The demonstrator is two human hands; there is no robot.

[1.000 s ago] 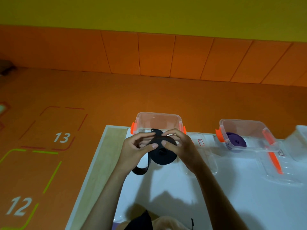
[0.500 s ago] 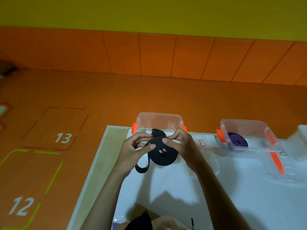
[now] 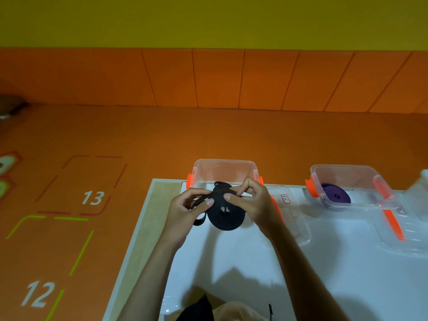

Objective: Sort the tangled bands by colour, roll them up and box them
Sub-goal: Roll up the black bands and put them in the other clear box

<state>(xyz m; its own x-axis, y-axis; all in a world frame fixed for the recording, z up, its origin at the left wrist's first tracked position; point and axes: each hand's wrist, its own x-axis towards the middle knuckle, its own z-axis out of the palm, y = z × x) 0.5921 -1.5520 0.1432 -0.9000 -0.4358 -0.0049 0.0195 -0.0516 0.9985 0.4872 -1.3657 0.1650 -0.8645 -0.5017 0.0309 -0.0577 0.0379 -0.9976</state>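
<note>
Black band (image 3: pixel 225 216), mostly coiled with a short tail loose, is pinched between left grip (image 3: pixel 183 214) and right grip (image 3: pixel 254 205), just short of the box (image 3: pixel 223 167); beyond the right grip a purple roll (image 3: pixel 335 196) already lies boxed.

Open white table (image 3: pixel 342 281) across the near side; clear box (image 3: pixel 223 169) at its far edge, clear lid (image 3: pixel 298 225) just beside.
</note>
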